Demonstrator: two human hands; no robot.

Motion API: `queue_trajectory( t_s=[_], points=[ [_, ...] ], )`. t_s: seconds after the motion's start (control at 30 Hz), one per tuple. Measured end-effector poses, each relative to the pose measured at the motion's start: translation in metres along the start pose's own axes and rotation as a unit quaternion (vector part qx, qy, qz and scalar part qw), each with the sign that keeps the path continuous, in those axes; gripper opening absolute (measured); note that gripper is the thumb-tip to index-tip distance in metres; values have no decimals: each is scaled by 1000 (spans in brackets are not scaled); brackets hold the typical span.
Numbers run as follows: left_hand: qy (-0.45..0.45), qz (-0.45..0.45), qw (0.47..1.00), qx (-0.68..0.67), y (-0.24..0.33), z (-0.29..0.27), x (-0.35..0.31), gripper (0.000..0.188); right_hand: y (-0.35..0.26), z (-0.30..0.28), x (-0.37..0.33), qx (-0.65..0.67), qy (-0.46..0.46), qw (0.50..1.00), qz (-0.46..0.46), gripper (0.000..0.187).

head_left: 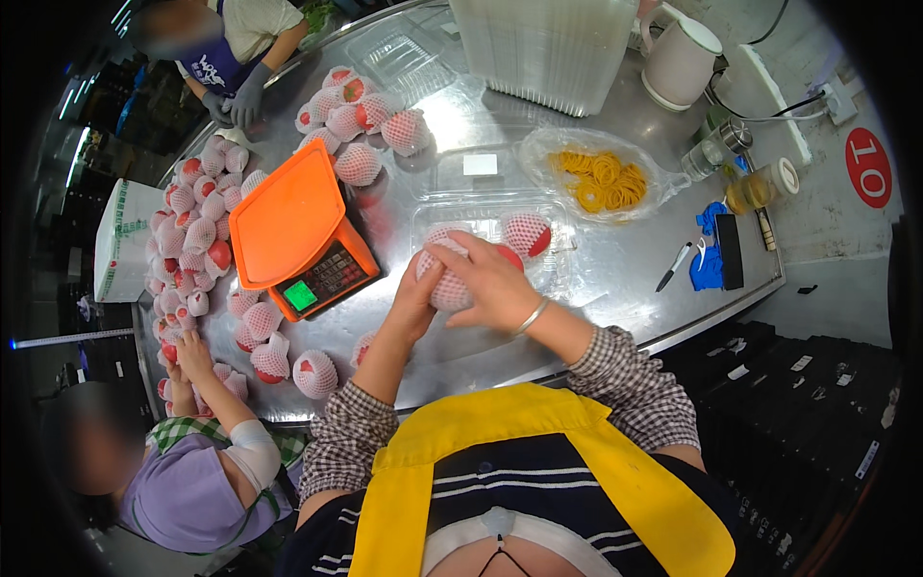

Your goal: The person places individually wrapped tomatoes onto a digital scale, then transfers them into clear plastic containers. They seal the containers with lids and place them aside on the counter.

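Note:
Both hands are closed round a red round fruit in a white foam net (448,291), above the middle of the steel table. My left hand (411,300) cups its left side. Over its top and right side lie the fingers of my right hand (498,290), with a bangle on that wrist. Underneath is a clear plastic box (556,277), partly hidden by my hands. Another netted fruit (527,234) sits in it, and a red fruit (511,257) shows just behind my right hand. To the left stands an orange scale (288,216) with a lit green display.
Many netted fruits (200,236) are heaped left of the scale. Stacked clear boxes (543,48) stand at the back. A bag of yellow rubber bands (601,181), a kettle (678,58) and a pen (674,266) are at the right. Two co-workers are at the left side.

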State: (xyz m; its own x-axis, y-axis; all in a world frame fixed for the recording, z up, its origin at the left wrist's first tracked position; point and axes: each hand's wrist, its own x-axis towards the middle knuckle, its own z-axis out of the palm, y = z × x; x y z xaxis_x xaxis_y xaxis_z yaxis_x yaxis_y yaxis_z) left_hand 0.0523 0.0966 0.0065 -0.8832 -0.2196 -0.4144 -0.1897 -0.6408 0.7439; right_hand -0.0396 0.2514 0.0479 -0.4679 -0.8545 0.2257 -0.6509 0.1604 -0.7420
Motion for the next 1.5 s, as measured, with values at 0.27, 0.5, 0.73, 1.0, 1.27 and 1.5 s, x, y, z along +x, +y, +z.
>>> queue_trajectory(
  t_s=[0.27,0.5,0.73,1.0,1.27,1.5],
  points=[
    [60,-2,998,-19,12,40,-2,50,33,1,-12,265,109,953,94,93],
    [-95,5,994,58,3,31,4,81,48,-5,-37,721,100,659,187,76],
    [-58,37,997,35,12,48,0,97,23,-16,-24,73,216,967,113,60],
    [47,98,990,93,2,47,-2,90,-15,9,-26,17,283,955,-84,17],
    [10,219,942,255,14,52,-5,77,-7,-15,-22,-11,264,961,81,67],
    [-13,288,748,597,50,15,39,72,52,-37,-14,266,258,907,200,73]
  ],
)
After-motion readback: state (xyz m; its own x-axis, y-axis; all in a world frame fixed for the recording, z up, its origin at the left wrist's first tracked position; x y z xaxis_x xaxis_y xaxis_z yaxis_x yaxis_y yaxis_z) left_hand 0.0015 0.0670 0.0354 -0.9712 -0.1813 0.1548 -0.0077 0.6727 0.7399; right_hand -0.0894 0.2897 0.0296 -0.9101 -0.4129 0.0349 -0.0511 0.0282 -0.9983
